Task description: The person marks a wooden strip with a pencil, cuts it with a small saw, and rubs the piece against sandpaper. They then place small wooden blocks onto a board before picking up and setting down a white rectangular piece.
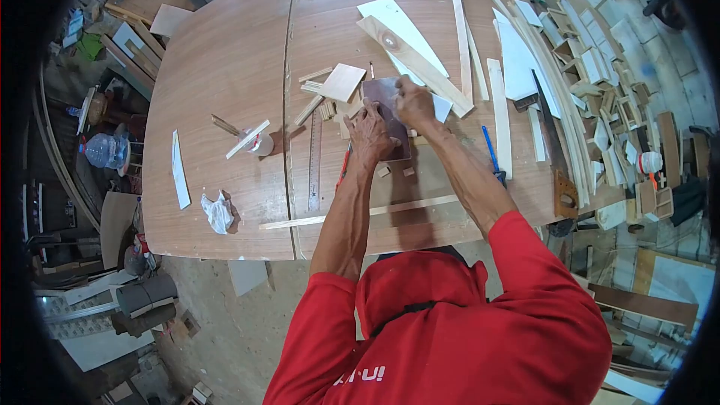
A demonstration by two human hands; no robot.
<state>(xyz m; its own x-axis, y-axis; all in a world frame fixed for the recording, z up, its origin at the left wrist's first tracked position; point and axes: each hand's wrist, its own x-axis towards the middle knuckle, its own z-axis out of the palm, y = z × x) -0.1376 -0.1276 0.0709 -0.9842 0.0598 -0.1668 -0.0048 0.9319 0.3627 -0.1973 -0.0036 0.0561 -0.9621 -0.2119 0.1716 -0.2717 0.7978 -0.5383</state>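
My left hand (pixel 370 133) lies on a dark brown flat sheet (pixel 390 109) on the table, its fingers spread. At the sheet's upper right edge, my right hand (pixel 415 102) is closed with its fingers curled; what it holds, if anything, is hidden. A pale square wooden piece (pixel 343 82) and short wood strips lie left of the sheet. Below it are small wooden blocks (pixel 385 172). A metal ruler (pixel 315 165) lies left of my left forearm, and a red tool (pixel 344 163) is partly hidden beside that forearm.
A knotted plank (pixel 420 64) crosses a white board behind my hands. A glue pot (pixel 260 142) and crumpled cloth (pixel 218 213) stand left. A long strip (pixel 322 220) lies near the front edge. At right are a blue-handled tool (pixel 490 148), a handsaw (pixel 565 193) and long boards.
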